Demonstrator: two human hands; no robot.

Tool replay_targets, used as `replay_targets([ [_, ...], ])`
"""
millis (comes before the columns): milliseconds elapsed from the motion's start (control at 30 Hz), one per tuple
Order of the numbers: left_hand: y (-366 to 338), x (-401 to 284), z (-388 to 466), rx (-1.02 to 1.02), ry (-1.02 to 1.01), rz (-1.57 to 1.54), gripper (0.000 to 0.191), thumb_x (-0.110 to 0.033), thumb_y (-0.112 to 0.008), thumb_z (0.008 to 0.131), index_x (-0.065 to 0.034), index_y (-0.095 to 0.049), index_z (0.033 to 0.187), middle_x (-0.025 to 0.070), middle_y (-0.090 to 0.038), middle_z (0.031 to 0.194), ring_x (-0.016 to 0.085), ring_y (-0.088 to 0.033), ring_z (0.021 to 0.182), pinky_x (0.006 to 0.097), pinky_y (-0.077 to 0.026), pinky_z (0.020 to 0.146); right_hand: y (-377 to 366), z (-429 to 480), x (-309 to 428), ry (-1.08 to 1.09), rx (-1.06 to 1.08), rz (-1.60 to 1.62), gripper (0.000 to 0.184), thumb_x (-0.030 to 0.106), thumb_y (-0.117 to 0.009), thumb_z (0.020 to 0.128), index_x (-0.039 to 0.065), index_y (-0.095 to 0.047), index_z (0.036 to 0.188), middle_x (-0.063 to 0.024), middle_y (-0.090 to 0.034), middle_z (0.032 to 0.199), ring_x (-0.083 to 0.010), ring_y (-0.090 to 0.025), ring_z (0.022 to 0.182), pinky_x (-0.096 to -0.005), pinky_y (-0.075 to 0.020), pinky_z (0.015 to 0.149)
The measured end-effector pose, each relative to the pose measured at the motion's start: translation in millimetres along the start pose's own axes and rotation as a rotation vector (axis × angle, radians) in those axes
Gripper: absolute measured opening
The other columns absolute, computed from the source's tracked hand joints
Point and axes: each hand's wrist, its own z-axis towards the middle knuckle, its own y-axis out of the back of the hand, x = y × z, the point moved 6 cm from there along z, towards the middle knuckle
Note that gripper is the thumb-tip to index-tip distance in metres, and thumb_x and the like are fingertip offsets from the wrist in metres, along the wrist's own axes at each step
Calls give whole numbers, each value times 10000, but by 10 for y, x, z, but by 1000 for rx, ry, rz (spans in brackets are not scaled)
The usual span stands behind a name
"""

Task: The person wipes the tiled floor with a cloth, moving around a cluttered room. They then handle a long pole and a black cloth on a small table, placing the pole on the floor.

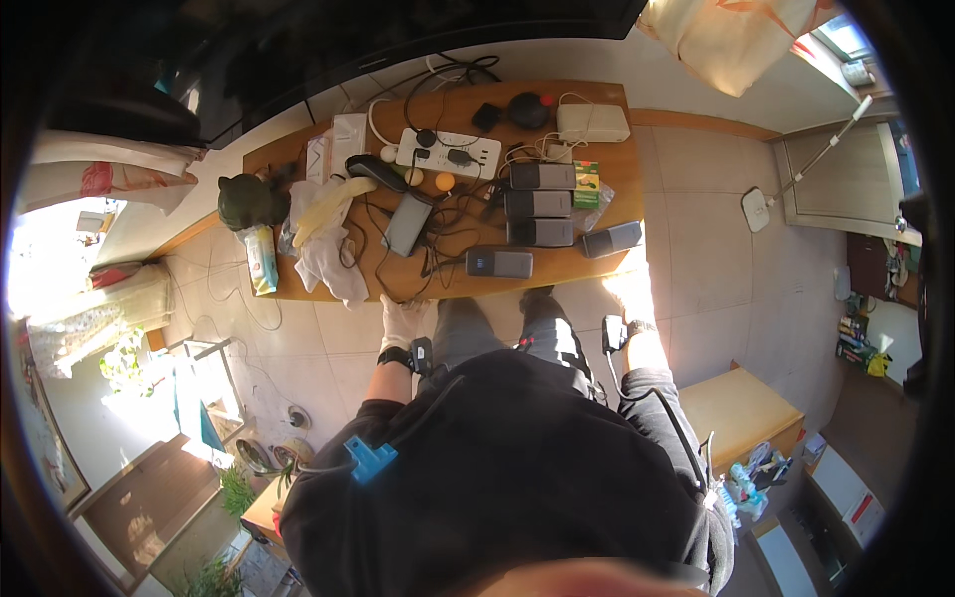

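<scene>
My left hand [403, 319], in a pale glove, is at the front edge of the wooden table [448, 287], close to dangling black cables [429, 261]. Its fingers are hard to make out. Strong sunlight washes out my right hand [634, 291] at the table's front right corner. Just above it a dark power bank [612, 239] lies at an angle; contact between them is unclear. Left of that, a power bank with a lit display [499, 263] lies near the front edge. Three more power banks [540, 204] lie in a column behind it. A grey smartphone [406, 224] rests among the cables.
A white power strip [448, 153] with plugs sits at the back, near a white router-like box [593, 122]. Yellow gloves [332, 209], a white cloth [328, 269] and a wipes pack [261, 260] occupy the left side. A large black screen [373, 37] overhangs the rear.
</scene>
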Motion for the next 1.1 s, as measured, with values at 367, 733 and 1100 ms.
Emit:
replay_targets([
  [367,-432,-126,84,-279,-179,2389,622,-423,-749,762,-36,-545,1204,56,-685,1114,186,-650,1025,278,-490,906,-480,104,208,141,-128,-93,506,349,-699,804,-10,-498,1100,-176,-604,1086,-332,-612,963,-445,-520,847],
  [733,-260,-138,238,-701,-146,2018,866,-247,-861,663,44,-268,1222,184,-582,1162,297,-594,1104,320,-511,917,-487,118,226,116,-182,-111,542,327,-736,761,-12,-490,1106,-173,-602,1083,-325,-611,966,-437,-524,843],
  [1100,-320,-131,374,-579,-56,2367,945,-478,-817,647,135,-380,1219,179,-592,1138,243,-601,1096,294,-511,898,-487,217,314,114,-177,-113,584,305,-773,718,-13,-481,1112,-171,-600,1080,-318,-610,968,-429,-527,840],
])
